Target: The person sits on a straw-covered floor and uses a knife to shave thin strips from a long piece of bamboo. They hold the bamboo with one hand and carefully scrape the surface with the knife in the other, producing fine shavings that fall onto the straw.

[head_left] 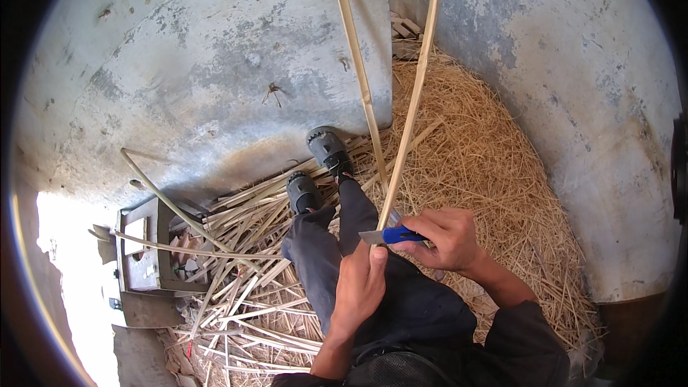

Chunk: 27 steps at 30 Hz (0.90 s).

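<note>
Over the person's lap, the pale wooden strip [416, 111] sits with its near end pinched in the closed left hand [360, 283], while the right hand [446, 240] is wrapped round a blue knife [400, 235], blade across the strip just above the left thumb. Probably light, stiff but springy lengthwise, dry, prone to splinter along the grain; best gripped near that end, thumb clear of the blade. Long axis runs away from the person, leaning slightly right, far end past the upper edge.
</note>
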Each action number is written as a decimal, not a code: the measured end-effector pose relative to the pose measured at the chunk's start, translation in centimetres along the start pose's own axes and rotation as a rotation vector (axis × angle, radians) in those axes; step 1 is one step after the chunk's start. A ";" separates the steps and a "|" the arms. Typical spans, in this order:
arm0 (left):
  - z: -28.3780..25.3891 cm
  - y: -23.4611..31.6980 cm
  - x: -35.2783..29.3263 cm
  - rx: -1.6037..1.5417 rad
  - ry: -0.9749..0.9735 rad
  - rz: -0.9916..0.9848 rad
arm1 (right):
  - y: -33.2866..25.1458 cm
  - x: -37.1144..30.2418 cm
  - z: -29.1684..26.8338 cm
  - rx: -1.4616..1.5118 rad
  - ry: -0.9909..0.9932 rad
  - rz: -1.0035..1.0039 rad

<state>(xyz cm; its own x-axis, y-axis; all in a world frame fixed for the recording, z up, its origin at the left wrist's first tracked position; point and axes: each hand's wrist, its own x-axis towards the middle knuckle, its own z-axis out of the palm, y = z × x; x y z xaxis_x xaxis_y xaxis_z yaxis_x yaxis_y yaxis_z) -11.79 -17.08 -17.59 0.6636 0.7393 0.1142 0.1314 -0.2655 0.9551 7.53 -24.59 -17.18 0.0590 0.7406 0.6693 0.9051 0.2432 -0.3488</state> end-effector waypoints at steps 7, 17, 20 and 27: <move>-0.2 -0.2 -0.1 0.038 -0.033 -0.015 | -0.3 -0.2 0.1 -0.003 0.018 -0.007; 0.3 0.5 -0.2 0.054 0.031 0.007 | -0.5 0.1 -0.5 -0.072 0.024 -0.015; 0.2 0.1 -0.3 0.069 0.013 -0.015 | -0.8 0.1 -0.9 -0.099 -0.026 0.014; 0.2 -1.4 -3.3 0.068 -0.046 -0.085 | 5.1 1.7 -2.6 -0.112 0.276 0.300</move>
<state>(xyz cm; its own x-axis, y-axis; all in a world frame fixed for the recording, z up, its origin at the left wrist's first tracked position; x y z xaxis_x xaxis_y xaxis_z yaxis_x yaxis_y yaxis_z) -14.04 -19.27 -19.32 0.6808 0.7322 0.0197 0.2374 -0.2460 0.9398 13.35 -23.75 -16.13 0.4238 0.5694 0.7044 0.8697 -0.0386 -0.4921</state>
